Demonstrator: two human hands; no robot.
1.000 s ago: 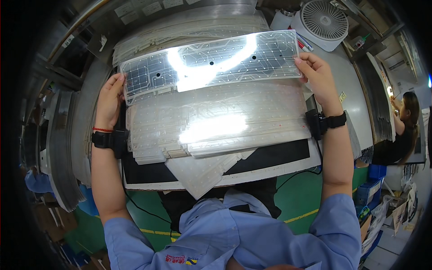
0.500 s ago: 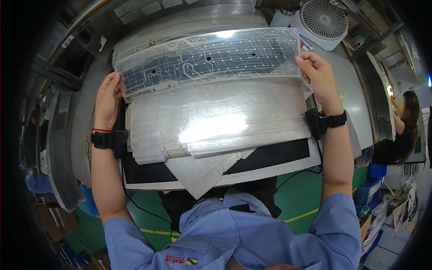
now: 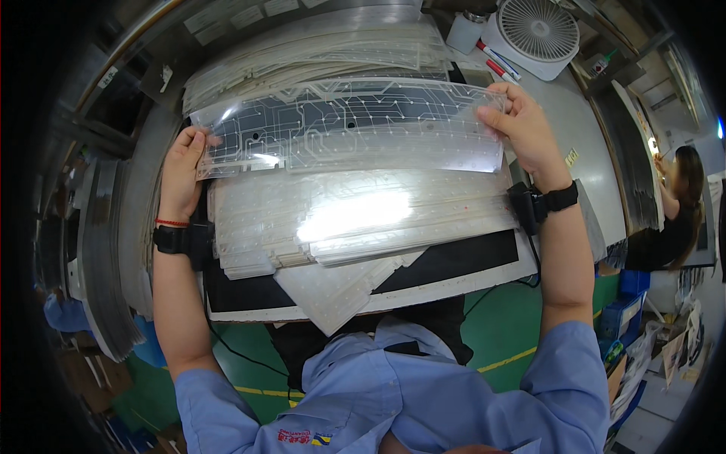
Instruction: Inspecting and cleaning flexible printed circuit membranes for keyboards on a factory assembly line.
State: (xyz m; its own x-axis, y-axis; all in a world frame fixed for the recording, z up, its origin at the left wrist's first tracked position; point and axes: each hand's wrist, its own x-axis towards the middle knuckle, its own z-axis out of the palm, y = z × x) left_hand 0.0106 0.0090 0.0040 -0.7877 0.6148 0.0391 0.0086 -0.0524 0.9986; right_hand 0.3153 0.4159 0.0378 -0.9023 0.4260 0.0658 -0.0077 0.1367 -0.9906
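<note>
A grey counter (image 3: pixel 586 125) fills the middle, with a person in a blue shirt (image 3: pixel 363 393) at six o'clock. At the centre of the counter is a thick stack of clear sheets (image 3: pixel 423 216), its middle whitened by glare; a farther stack (image 3: pixel 325 54) lies toward twelve o'clock. Between them, at twelve o'clock, a long clear sheet (image 3: pixel 344 113) is held out lengthwise, overlapping the nearer stack in view; whether it touches that stack cannot be told. From the left hand (image 3: pixel 183 163), at ten o'clock, the sheet runs toward three o'clock; from the right hand (image 3: pixel 522 129), at two o'clock, it runs toward nine. Each hand pinches its own end of the sheet between thumb and fingers. The sheet is thin, glossy and slightly bowed, traced with pale circuit-like lines and small dots; a dark band and a few round black spots show through its middle. A white fan (image 3: pixel 537 30) stands between one and two o'clock. White paper slips (image 3: pixel 242 17) hang at eleven, their writing too small to read. Red, blue and yellow embroidery (image 3: pixel 302 437) marks the shirt between six and seven.
</note>
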